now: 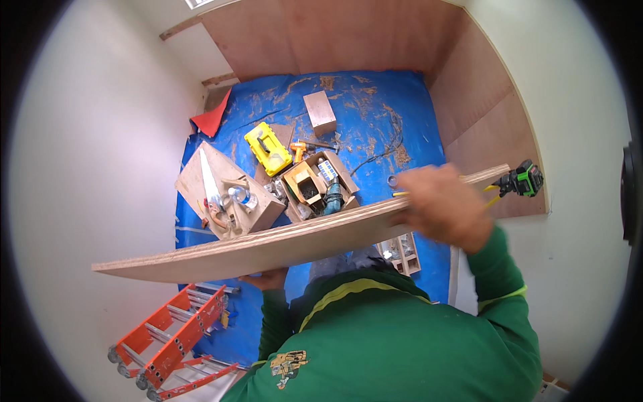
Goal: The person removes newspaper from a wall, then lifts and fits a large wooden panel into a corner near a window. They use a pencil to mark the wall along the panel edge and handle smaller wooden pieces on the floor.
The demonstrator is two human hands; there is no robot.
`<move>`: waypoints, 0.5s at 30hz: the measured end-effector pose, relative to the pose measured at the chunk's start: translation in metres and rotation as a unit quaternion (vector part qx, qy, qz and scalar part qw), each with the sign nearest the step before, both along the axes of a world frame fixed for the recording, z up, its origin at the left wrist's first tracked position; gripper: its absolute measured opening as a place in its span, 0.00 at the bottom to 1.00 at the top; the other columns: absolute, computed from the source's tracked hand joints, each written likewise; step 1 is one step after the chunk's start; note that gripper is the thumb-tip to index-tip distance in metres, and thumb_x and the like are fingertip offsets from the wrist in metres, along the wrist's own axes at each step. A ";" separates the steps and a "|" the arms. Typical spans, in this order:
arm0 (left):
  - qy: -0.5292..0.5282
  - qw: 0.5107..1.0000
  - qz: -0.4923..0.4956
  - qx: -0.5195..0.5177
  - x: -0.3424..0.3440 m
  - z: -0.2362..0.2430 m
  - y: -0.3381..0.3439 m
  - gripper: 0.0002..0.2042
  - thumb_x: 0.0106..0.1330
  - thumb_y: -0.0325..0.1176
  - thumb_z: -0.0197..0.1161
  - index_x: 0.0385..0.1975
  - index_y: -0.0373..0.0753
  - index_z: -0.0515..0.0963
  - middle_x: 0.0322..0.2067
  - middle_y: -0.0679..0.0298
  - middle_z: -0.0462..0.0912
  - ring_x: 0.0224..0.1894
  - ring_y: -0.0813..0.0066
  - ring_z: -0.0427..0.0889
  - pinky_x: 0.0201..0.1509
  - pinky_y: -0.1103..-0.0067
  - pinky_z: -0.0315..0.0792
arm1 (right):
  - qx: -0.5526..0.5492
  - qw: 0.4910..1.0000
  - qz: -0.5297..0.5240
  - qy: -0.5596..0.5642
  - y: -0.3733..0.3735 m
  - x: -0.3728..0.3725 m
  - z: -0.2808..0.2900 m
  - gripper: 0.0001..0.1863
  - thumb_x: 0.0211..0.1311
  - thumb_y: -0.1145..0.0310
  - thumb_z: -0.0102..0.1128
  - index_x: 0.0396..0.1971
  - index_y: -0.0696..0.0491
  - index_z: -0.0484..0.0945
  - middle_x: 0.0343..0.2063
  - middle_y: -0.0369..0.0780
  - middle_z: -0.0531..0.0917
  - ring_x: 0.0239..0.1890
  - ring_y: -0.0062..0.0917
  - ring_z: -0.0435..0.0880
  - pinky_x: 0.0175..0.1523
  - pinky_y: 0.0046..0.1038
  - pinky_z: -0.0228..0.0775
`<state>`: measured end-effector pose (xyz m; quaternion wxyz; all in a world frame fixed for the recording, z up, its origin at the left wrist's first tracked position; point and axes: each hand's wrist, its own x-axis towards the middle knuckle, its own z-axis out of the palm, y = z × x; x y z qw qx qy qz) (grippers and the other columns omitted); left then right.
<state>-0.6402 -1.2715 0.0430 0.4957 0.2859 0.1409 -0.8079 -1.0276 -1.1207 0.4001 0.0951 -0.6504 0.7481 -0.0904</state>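
Observation:
A long plywood panel [288, 244] lies slantwise across in front of me, its layered edge facing up. My left hand [264, 279] is closed on the panel's lower side, its fingers partly hidden beneath. Over the right half of the panel is my right hand [443, 206], smeared by motion, its fingers unclear. A thin yellow strip [400, 194] shows just left of that hand; whether it is held I cannot tell. Beyond the panel's right end sits a green and black device [526, 179], with a yellow strip near it.
Blue sheeting [422, 127] with sawdust covers the floor. Beyond the panel are a wooden box [261, 213] bearing a handsaw [209, 181], a yellow toolbox [268, 149], a carton [345, 179] with a teal power tool [333, 197], and a wooden block [320, 112]. An orange stepladder [174, 342] stands lower left.

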 end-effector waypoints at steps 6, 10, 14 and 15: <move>0.003 0.999 -0.052 -0.007 -0.042 -0.017 -0.028 0.64 0.37 0.94 0.53 0.72 0.51 0.71 0.72 0.61 0.72 0.74 0.54 0.67 0.77 0.46 0.59 | -0.048 0.998 -0.044 0.019 0.010 -0.060 0.000 0.12 0.60 0.71 0.72 0.34 0.55 0.75 0.32 0.42 0.79 0.38 0.40 0.81 0.46 0.41 0.70; 0.080 0.995 -0.057 0.025 -0.071 0.016 -0.091 0.58 0.44 0.88 0.60 0.70 0.49 0.72 0.70 0.60 0.74 0.71 0.54 0.70 0.74 0.47 0.65 | -0.202 0.976 -0.083 -0.003 -0.007 -0.047 0.027 0.11 0.61 0.80 0.68 0.41 0.57 0.77 0.33 0.43 0.79 0.39 0.37 0.83 0.49 0.37 0.75; 0.075 0.985 -0.135 -0.079 -0.127 0.068 -0.137 0.52 0.51 0.81 0.63 0.69 0.47 0.71 0.69 0.57 0.73 0.70 0.53 0.71 0.72 0.47 0.66 | -0.269 0.953 -0.111 0.080 -0.009 -0.040 0.100 0.18 0.62 0.81 0.68 0.51 0.56 0.78 0.43 0.42 0.84 0.44 0.31 0.86 0.54 0.32 0.78; 0.106 0.979 -0.159 -0.076 -0.135 0.080 -0.142 0.53 0.51 0.83 0.62 0.70 0.48 0.70 0.70 0.57 0.72 0.70 0.52 0.71 0.71 0.46 0.66 | -0.265 0.946 -0.117 0.148 -0.009 -0.039 0.124 0.20 0.62 0.79 0.70 0.53 0.55 0.79 0.46 0.42 0.85 0.45 0.30 0.86 0.55 0.32 0.78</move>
